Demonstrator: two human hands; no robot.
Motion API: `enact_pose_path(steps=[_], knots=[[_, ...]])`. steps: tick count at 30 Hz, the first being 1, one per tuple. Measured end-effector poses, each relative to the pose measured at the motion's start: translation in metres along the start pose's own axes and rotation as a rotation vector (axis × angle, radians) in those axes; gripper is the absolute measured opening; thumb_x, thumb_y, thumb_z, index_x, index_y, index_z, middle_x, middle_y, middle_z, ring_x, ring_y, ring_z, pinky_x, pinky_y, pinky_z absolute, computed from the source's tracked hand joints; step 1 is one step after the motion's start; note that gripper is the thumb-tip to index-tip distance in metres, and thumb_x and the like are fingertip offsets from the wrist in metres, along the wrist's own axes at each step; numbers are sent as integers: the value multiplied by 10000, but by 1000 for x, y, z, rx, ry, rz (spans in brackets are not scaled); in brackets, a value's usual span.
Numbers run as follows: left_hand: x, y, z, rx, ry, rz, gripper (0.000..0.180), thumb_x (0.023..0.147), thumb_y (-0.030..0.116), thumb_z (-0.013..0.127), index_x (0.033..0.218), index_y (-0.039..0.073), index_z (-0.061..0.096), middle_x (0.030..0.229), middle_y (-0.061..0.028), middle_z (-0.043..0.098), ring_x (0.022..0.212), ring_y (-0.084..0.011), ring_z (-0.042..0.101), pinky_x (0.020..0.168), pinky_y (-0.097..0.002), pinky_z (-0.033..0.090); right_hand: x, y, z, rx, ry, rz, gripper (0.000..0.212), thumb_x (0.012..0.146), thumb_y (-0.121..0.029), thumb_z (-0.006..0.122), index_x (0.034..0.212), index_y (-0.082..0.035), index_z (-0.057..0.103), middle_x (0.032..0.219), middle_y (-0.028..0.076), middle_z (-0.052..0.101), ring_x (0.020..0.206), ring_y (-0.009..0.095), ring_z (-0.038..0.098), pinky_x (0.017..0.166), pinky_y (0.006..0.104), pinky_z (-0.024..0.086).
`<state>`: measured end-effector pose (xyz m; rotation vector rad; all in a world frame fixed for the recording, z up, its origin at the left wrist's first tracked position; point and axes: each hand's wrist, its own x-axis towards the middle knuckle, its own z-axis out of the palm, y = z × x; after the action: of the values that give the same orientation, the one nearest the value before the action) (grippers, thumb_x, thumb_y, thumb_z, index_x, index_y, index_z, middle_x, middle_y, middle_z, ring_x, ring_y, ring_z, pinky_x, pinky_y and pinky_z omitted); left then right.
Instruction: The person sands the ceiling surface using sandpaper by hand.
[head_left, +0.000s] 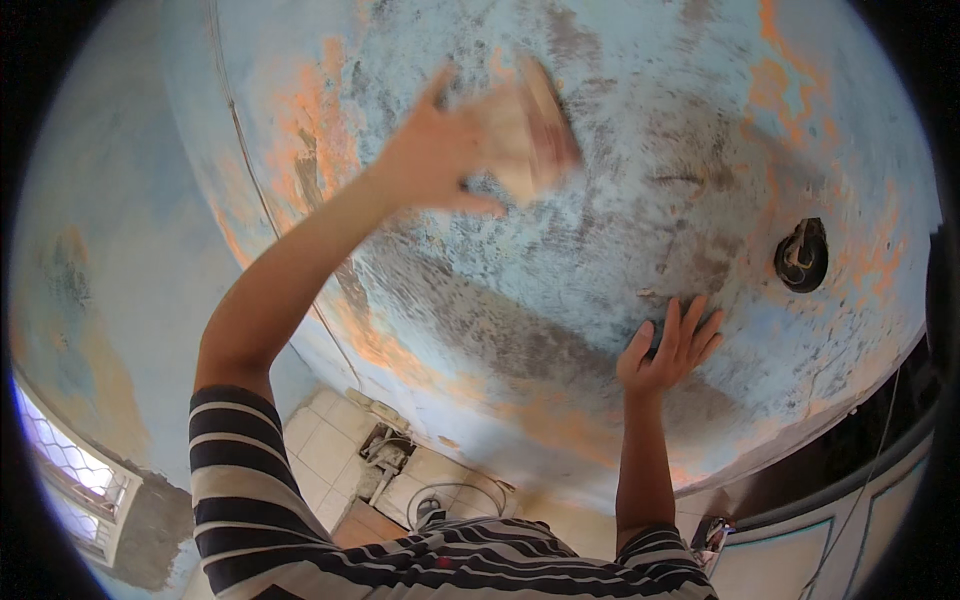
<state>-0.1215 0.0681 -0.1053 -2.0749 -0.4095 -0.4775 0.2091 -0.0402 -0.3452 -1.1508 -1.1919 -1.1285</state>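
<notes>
My left hand (445, 145) is raised to the patchy blue wall (560, 250) and smeared by motion. It holds a pale, flat, wood-coloured block (545, 125) with a reddish patch along its edge. The blur hides what kind of tool this is and how some of the fingers lie on it. Lower and to the right, my right hand (668, 350) rests with its fingers spread against the wall, holding nothing. Around both hands the paint is worn into dark grey and orange patches.
An open round electrical box (802, 256) with bare wires sits in the wall at right. A thin cable (243, 140) runs down the left side. Below are a broken tile opening with pipes (385, 450) and a hose loop (465, 485). A grilled window (75, 480) is at lower left.
</notes>
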Motion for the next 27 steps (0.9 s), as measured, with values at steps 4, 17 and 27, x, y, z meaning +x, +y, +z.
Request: enact_pose_path(steps=[4,17,27], knots=[[-6,-52,-6,60,565,-559,667,851,707,644,1434,387,597,1539,-36,528,1524,-313,345,1225,-668,151,-1,-6,-2,23,-41,9,414,1075,-301,500,1367,-36,629,1537,228,505,1517,473,304,1222,639,135],[-14,-57,-4,29,567,-410,625,885,593,676,1444,328,586,1579,-82,485,1501,-367,358,1175,-668,190,3,-14,5,33,14,69,403,1051,-279,517,1362,-41,612,1554,199,497,1513,497,290,1181,719,130],[-4,-17,15,-121,199,337,532,898,651,631,1310,320,690,1487,-34,563,1479,-233,399,1220,-677,157,40,-61,-14,94,53,228,472,1055,-245,512,1447,16,490,1600,283,386,1527,512,240,1196,703,81]])
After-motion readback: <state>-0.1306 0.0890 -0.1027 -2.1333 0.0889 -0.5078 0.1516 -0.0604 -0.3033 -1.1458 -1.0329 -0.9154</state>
